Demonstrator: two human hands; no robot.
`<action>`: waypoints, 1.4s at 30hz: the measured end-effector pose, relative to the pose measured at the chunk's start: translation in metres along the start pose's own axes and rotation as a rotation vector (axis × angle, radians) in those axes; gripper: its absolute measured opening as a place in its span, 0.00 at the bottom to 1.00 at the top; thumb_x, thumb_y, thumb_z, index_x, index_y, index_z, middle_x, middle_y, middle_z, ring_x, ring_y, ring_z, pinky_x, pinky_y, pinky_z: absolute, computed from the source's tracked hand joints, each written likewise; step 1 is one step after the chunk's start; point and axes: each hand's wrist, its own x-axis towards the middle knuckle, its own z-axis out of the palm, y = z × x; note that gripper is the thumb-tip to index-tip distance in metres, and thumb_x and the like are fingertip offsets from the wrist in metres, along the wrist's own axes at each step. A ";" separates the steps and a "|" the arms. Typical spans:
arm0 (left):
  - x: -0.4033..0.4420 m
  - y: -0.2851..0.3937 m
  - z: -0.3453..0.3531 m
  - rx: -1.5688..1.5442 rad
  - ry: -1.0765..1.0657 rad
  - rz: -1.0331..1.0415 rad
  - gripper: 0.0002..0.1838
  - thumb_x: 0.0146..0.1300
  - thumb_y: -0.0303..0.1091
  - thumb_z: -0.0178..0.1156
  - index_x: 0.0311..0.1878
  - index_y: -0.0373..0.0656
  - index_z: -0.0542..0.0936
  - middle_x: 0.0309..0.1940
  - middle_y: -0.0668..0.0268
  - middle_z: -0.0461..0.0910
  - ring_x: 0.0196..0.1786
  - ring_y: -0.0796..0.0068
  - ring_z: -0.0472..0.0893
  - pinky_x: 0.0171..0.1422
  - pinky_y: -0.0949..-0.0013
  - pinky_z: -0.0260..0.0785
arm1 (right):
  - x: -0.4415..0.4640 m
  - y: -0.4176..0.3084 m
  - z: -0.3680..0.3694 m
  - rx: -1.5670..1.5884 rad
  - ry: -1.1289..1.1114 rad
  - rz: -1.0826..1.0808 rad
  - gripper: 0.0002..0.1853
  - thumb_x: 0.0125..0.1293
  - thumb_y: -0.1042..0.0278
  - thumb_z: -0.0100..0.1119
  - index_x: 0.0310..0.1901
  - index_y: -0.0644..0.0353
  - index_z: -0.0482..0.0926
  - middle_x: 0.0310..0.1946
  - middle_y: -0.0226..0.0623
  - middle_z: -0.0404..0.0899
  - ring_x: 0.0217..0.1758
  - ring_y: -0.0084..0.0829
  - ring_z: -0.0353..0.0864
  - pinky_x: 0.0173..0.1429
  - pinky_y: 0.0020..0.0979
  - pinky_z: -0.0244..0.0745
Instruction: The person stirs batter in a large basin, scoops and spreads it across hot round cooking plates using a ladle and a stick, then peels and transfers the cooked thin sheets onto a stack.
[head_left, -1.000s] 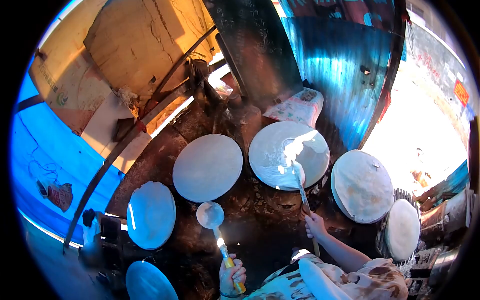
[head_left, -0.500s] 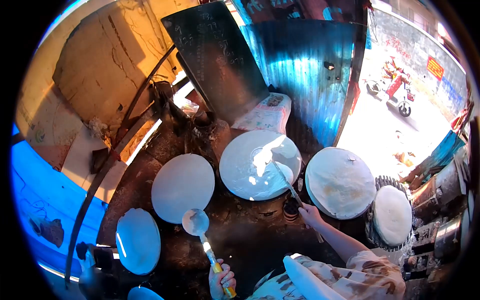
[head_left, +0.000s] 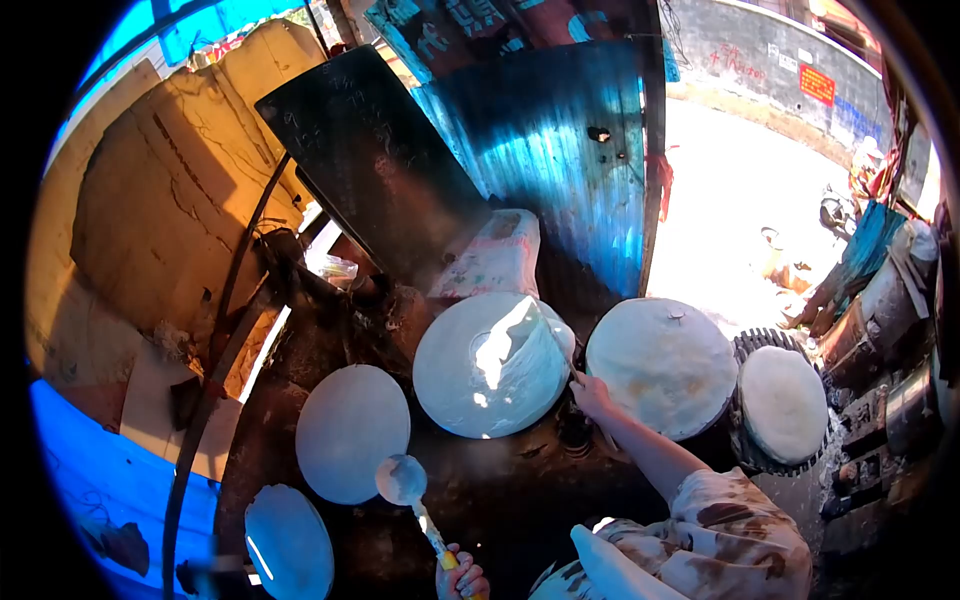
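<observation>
My left hand (head_left: 462, 574) grips the yellow handle of a ladle (head_left: 401, 480), whose round, whitish bowl lies near the edge of a pale disc (head_left: 353, 434). Closed around the handle of a long flat spatula (head_left: 563, 338) is my right hand (head_left: 593, 397). Its blade rests at the right side of the middle round plate (head_left: 450, 385), which carries a wet white layer and a patch of sunlight. To the right of that hand lies a round griddle with a pale flatbread (head_left: 660, 365) on it.
A thick pale round (head_left: 784, 405) sits on a ridged rack at the right. Another disc (head_left: 289, 545) is at the lower left. Behind stand a dark board (head_left: 370, 160), a printed bag (head_left: 490, 255) and blue corrugated metal (head_left: 560, 150). Sunlit ground lies at the right.
The view has turned rightward. My right hand has brought the spatula blade from the plate's middle to its right side. My left hand still holds the ladle.
</observation>
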 end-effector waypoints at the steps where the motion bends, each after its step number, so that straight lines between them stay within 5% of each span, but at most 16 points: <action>1: 0.000 0.000 0.001 0.002 0.014 0.007 0.14 0.66 0.23 0.40 0.54 0.37 0.65 0.25 0.69 0.59 0.20 0.83 0.59 0.19 0.82 0.54 | 0.009 -0.020 0.000 -0.006 -0.028 0.073 0.20 0.62 0.60 0.49 0.56 0.51 0.69 0.27 0.41 0.77 0.19 0.34 0.75 0.17 0.31 0.68; 5: 0.004 0.003 -0.014 -0.195 -0.102 -0.111 0.14 0.66 0.25 0.40 0.54 0.37 0.65 0.24 0.69 0.58 0.20 0.83 0.59 0.19 0.82 0.53 | -0.011 -0.033 -0.005 0.136 -0.033 -0.123 0.22 0.62 0.60 0.50 0.59 0.51 0.68 0.25 0.37 0.76 0.16 0.30 0.72 0.15 0.28 0.66; 7: 0.007 -0.001 -0.011 -0.126 -0.036 -0.104 0.13 0.67 0.26 0.40 0.54 0.37 0.66 0.23 0.70 0.58 0.19 0.83 0.58 0.18 0.81 0.53 | -0.046 -0.019 0.005 0.597 0.119 0.124 0.23 0.61 0.60 0.52 0.59 0.52 0.68 0.22 0.32 0.74 0.14 0.23 0.68 0.17 0.26 0.66; 9: 0.013 -0.005 -0.011 -0.114 -0.022 -0.113 0.13 0.68 0.27 0.40 0.53 0.37 0.66 0.23 0.70 0.58 0.19 0.83 0.58 0.18 0.81 0.53 | -0.069 0.006 0.063 0.635 0.155 0.097 0.21 0.62 0.62 0.51 0.57 0.55 0.70 0.18 0.28 0.71 0.12 0.19 0.65 0.17 0.24 0.64; 12: 0.021 -0.010 -0.006 -0.239 -0.056 -0.189 0.13 0.68 0.27 0.38 0.53 0.37 0.65 0.24 0.69 0.59 0.19 0.83 0.59 0.18 0.82 0.54 | -0.091 -0.026 0.079 0.580 -0.054 0.128 0.21 0.63 0.63 0.51 0.57 0.55 0.70 0.15 0.27 0.69 0.12 0.17 0.63 0.17 0.23 0.64; 14: 0.024 -0.014 -0.001 -0.231 -0.043 -0.188 0.13 0.68 0.27 0.38 0.53 0.37 0.65 0.24 0.69 0.59 0.19 0.83 0.59 0.18 0.83 0.54 | -0.071 -0.037 0.074 0.611 -0.348 0.121 0.22 0.65 0.64 0.49 0.61 0.50 0.65 0.12 0.21 0.57 0.10 0.16 0.55 0.13 0.22 0.56; 17: 0.026 -0.009 0.005 -0.202 -0.037 -0.188 0.13 0.69 0.28 0.38 0.54 0.38 0.65 0.24 0.69 0.60 0.19 0.84 0.60 0.18 0.83 0.54 | -0.052 -0.008 0.055 0.754 0.031 -0.072 0.22 0.64 0.64 0.50 0.61 0.49 0.66 0.12 0.21 0.57 0.10 0.15 0.55 0.12 0.21 0.55; 21: 0.027 -0.010 -0.002 -0.136 0.013 -0.183 0.14 0.69 0.30 0.40 0.54 0.38 0.65 0.24 0.69 0.61 0.19 0.84 0.60 0.17 0.83 0.54 | -0.083 -0.004 0.085 0.760 0.040 0.168 0.22 0.63 0.65 0.49 0.61 0.49 0.66 0.13 0.23 0.60 0.09 0.17 0.58 0.11 0.23 0.57; 26: 0.021 -0.009 0.009 -0.173 -0.004 -0.175 0.13 0.68 0.31 0.41 0.54 0.40 0.66 0.24 0.70 0.61 0.18 0.84 0.59 0.16 0.83 0.53 | -0.036 -0.059 0.060 0.760 -0.251 0.235 0.15 0.63 0.62 0.52 0.51 0.51 0.74 0.13 0.22 0.61 0.10 0.16 0.58 0.13 0.20 0.55; 29: 0.020 -0.008 0.003 -0.071 0.014 -0.134 0.13 0.68 0.30 0.41 0.54 0.41 0.66 0.24 0.70 0.61 0.17 0.84 0.59 0.15 0.84 0.53 | -0.038 -0.036 0.025 0.924 -0.081 0.188 0.11 0.63 0.63 0.53 0.45 0.53 0.75 0.13 0.22 0.61 0.09 0.16 0.57 0.12 0.19 0.53; 32: 0.020 -0.012 -0.007 -0.023 0.019 -0.092 0.13 0.67 0.28 0.42 0.54 0.42 0.66 0.24 0.71 0.61 0.17 0.84 0.59 0.15 0.84 0.53 | -0.067 -0.020 0.067 0.778 -0.024 0.195 0.09 0.62 0.65 0.52 0.43 0.55 0.74 0.11 0.25 0.62 0.06 0.18 0.58 0.09 0.22 0.52; 38: 0.022 -0.008 -0.001 -0.032 0.038 -0.148 0.14 0.66 0.28 0.44 0.54 0.45 0.66 0.22 0.71 0.61 0.16 0.83 0.58 0.15 0.82 0.53 | -0.014 -0.055 0.046 0.603 -0.428 0.162 0.15 0.60 0.66 0.56 0.48 0.58 0.75 0.14 0.25 0.65 0.08 0.17 0.59 0.11 0.21 0.55; 40: 0.016 -0.009 -0.009 -0.032 0.035 -0.136 0.14 0.66 0.28 0.44 0.55 0.45 0.66 0.22 0.71 0.61 0.15 0.83 0.58 0.15 0.82 0.53 | 0.003 -0.053 0.011 0.553 -0.183 0.135 0.13 0.59 0.64 0.57 0.45 0.59 0.77 0.13 0.25 0.65 0.09 0.16 0.59 0.12 0.20 0.54; 42: 0.009 -0.011 -0.006 -0.109 0.010 -0.158 0.17 0.63 0.25 0.46 0.56 0.46 0.65 0.23 0.70 0.63 0.15 0.83 0.59 0.14 0.81 0.53 | 0.014 -0.033 -0.007 0.484 -0.239 0.178 0.10 0.60 0.63 0.57 0.41 0.55 0.77 0.13 0.26 0.65 0.09 0.17 0.59 0.11 0.20 0.54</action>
